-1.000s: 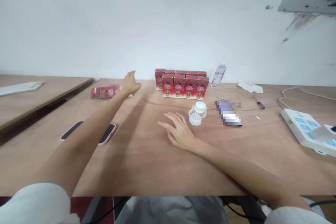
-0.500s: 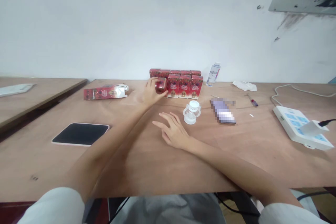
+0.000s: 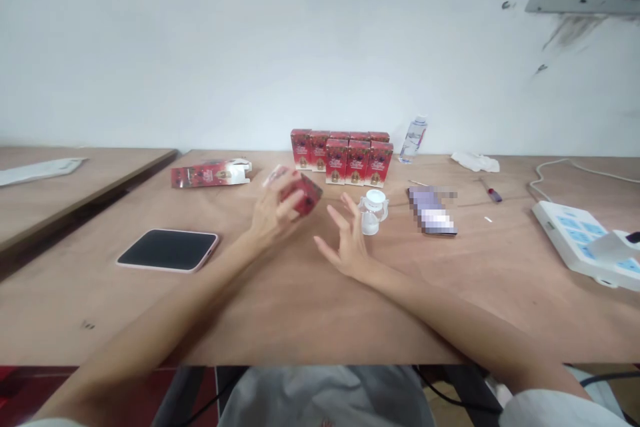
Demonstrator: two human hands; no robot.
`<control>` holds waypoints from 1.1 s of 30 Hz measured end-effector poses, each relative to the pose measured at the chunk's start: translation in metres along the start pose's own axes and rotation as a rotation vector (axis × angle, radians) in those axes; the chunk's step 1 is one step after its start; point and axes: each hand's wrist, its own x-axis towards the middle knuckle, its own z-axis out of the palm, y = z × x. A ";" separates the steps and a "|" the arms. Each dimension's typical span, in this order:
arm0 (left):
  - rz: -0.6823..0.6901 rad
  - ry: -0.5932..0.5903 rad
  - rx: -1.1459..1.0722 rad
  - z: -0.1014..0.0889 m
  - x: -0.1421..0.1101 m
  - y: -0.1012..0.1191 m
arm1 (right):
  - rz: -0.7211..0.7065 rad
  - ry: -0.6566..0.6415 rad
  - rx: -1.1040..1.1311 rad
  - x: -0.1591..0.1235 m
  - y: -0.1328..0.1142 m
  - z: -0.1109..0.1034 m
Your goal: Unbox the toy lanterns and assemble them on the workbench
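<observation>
My left hand (image 3: 274, 210) grips a small red printed box (image 3: 306, 195), tilted and lifted off the table, its near side partly behind my fingers. To the right, my right hand (image 3: 350, 240) is open with fingers spread and holds nothing. Just beyond my right fingers stands a small white lantern-shaped item (image 3: 371, 217) with a clear body. Behind both hands, several matching red boxes (image 3: 357, 163) stand upright in two rows.
At the left lie flattened red packaging (image 3: 210, 175) and a dark-screened phone or tablet (image 3: 169, 250). A purple phone (image 3: 431, 212), bottle (image 3: 414, 140), tissue (image 3: 475, 161), screwdriver (image 3: 494, 195) and white power strip (image 3: 585, 243) with a cable occupy the right side.
My left hand has taken a red box from the front row's left end and drawn it nearer, tilting it. My right hand has moved slightly right, its fingers now raised. The view has shifted a little.
</observation>
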 end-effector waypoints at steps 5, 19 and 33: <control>-0.005 -0.137 -0.018 -0.017 -0.010 0.049 | -0.022 -0.091 0.094 0.000 0.005 0.001; 0.016 -0.077 -0.084 -0.010 -0.026 0.062 | -0.011 -0.116 0.154 -0.003 -0.003 0.001; -0.012 -0.340 0.107 -0.010 -0.031 0.030 | 0.134 -0.074 0.293 -0.001 0.001 0.002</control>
